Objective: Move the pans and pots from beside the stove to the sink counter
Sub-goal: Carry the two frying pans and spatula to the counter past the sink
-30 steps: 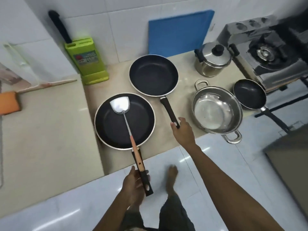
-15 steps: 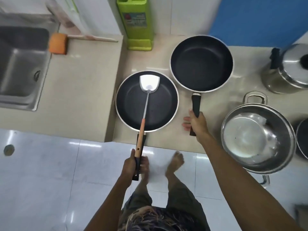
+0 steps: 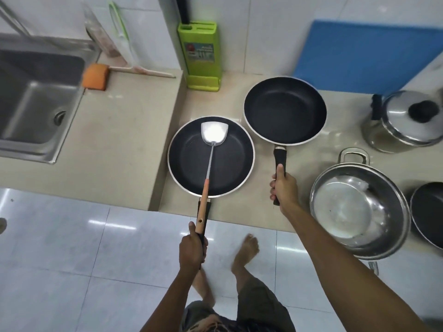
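I have my left hand (image 3: 191,251) wrapped tight around the handle of the near frying pan (image 3: 211,156), its grip also pinning the wooden handle of the steel spatula (image 3: 209,149) that lies across the pan. That pan sits at the front edge of the lower worktop (image 3: 299,188), against the step up to the sink worktop (image 3: 119,130). My right hand (image 3: 284,190) has its grip clenched on the black handle of the second frying pan (image 3: 285,110), which sits farther back, toward the wall. To its right, an open steel pot (image 3: 358,212) stands at the front edge, a lidded steel pot (image 3: 405,121) behind it, and a small dark pan (image 3: 429,212) at the right border. The sink (image 3: 36,99) is at the left end, with an orange sponge (image 3: 95,76) just beside its rim. A green knife block (image 3: 201,53) and blue board (image 3: 369,53) stand against the wall.
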### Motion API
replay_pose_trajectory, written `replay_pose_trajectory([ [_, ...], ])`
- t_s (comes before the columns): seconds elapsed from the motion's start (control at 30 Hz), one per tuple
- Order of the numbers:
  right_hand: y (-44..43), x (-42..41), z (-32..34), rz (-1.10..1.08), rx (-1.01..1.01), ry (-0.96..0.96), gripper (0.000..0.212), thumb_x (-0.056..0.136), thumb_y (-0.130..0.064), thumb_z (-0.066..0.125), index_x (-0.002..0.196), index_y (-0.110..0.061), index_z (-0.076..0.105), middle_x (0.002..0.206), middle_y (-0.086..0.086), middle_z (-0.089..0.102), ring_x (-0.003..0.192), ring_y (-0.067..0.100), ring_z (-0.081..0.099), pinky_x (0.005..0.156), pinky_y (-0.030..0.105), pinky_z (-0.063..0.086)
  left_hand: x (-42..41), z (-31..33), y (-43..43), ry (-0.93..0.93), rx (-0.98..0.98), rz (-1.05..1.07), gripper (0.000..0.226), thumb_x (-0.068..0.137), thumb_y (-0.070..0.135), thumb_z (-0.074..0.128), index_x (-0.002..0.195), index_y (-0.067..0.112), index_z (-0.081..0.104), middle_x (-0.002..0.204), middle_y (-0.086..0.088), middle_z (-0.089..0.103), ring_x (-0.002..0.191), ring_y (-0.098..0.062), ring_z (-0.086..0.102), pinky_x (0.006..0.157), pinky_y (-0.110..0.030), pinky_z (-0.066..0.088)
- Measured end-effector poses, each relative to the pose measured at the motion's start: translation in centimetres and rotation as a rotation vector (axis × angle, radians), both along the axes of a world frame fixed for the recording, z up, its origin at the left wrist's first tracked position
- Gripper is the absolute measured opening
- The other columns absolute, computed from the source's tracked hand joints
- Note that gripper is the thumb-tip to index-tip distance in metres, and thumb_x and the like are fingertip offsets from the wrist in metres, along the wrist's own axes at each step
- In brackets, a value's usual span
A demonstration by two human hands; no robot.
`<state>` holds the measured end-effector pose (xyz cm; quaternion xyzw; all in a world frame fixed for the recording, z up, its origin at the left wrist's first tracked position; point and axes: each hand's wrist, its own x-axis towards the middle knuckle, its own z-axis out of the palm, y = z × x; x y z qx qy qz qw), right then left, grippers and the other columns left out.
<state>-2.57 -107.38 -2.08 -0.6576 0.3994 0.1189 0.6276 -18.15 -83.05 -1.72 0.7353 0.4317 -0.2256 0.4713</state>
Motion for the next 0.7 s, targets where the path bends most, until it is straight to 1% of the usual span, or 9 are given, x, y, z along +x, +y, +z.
replay_pose_trajectory([
  [0.1,0.2,-0.9,1.6,-0.003,-0.062,-0.011,0.047,0.101,-0.053,0.045,0.074,-0.014,0.053,0.053,0.0,0.045,0.033,0.013,0.037,0.033,0.024,0.032,-0.4,1.2,0.0,-0.073,0.147,-0.236,0.044,0.105,0.037,0.035,0.095,0.004,0.062,0.07,-0.015,0.069,0.057,-0.031,0.066,0.055,-0.041,0.057],
  [0.17,0.4,-2.1,2.7,-0.001,-0.083,-0.019,0.047,0.101,-0.052,0.044,0.074,-0.014,0.052,0.053,0.001,0.045,0.034,0.014,0.038,0.034,0.023,0.033,-0.8,2.2,0.6,-0.098,0.26,-0.4,0.027,0.104,0.023,0.038,0.113,0.003,0.053,0.08,-0.018,0.072,0.066,-0.036,0.07,0.066,-0.047,0.06],
  [0.27,0.9,-4.0,4.8,0.001,-0.109,-0.063,0.047,0.102,-0.053,0.041,0.076,-0.015,0.051,0.054,0.0,0.043,0.034,0.013,0.036,0.036,0.023,0.033,-1.9,3.5,2.6,-0.142,0.302,-0.5,0.023,0.104,0.024,0.039,0.115,0.006,0.049,0.09,-0.019,0.073,0.075,-0.036,0.071,0.073,-0.048,0.059],
  [0.33,1.2,-5.1,6.4,-0.01,-0.125,-0.105,0.048,0.101,-0.055,0.041,0.077,-0.015,0.051,0.055,0.001,0.042,0.036,0.012,0.036,0.036,0.023,0.033,-2.8,4.2,3.7,-0.163,0.278,-0.478,0.028,0.105,0.027,0.035,0.114,0.006,0.052,0.098,-0.023,0.073,0.084,-0.04,0.071,0.08,-0.05,0.058],
  [0.4,1.9,-6.2,8.4,-0.016,-0.145,-0.149,0.048,0.101,-0.056,0.04,0.078,-0.015,0.052,0.055,0.001,0.043,0.037,0.012,0.037,0.036,0.023,0.033,-4.0,5.2,4.6,-0.194,0.25,-0.467,0.03,0.105,0.023,0.037,0.127,0.006,0.049,0.099,-0.02,0.074,0.084,-0.038,0.071,0.078,-0.047,0.058],
  [0.47,2.9,-7.2,10.5,-0.011,-0.177,-0.194,0.048,0.101,-0.055,0.04,0.08,-0.015,0.054,0.056,0.001,0.045,0.038,0.011,0.038,0.035,0.023,0.034,-5.0,6.0,5.8,-0.249,0.261,-0.458,0.033,0.104,0.022,0.042,0.134,0.008,0.047,0.093,-0.01,0.073,0.079,-0.033,0.07,0.069,-0.039,0.055],
  [0.57,5.2,-8.6,13.8,0.009,-0.225,-0.268,0.04,0.103,-0.051,0.039,0.087,-0.019,0.056,0.058,0.002,0.046,0.038,0.011,0.039,0.037,0.024,0.035,-5.6,7.8,8.2,-0.324,0.149,-0.372,0.041,0.107,0.033,0.035,0.121,0.004,0.061,0.071,-0.002,0.061,0.065,-0.027,0.061,0.065,-0.036,0.049],
  [0.63,7.5,-9.6,15.8,0.044,-0.264,-0.307,0.033,0.103,-0.049,0.038,0.093,-0.022,0.056,0.06,0.003,0.047,0.038,0.011,0.04,0.038,0.024,0.035,-5.8,9.4,10.0,-0.356,0.12,-0.286,0.049,0.107,0.04,0.029,0.102,0.006,0.065,0.065,-0.003,0.063,0.058,-0.025,0.063,0.058,-0.039,0.055],
  [0.7,10.0,-10.3,17.2,0.08,-0.291,-0.333,0.029,0.104,-0.047,0.038,0.104,-0.025,0.058,0.062,0.004,0.049,0.04,0.012,0.041,0.037,0.024,0.035,-6.0,10.8,11.9,-0.384,0.08,-0.181,0.058,0.105,0.046,0.025,0.089,0.009,0.067,0.062,-0.004,0.065,0.053,-0.021,0.063,0.049,-0.033,0.052],
])
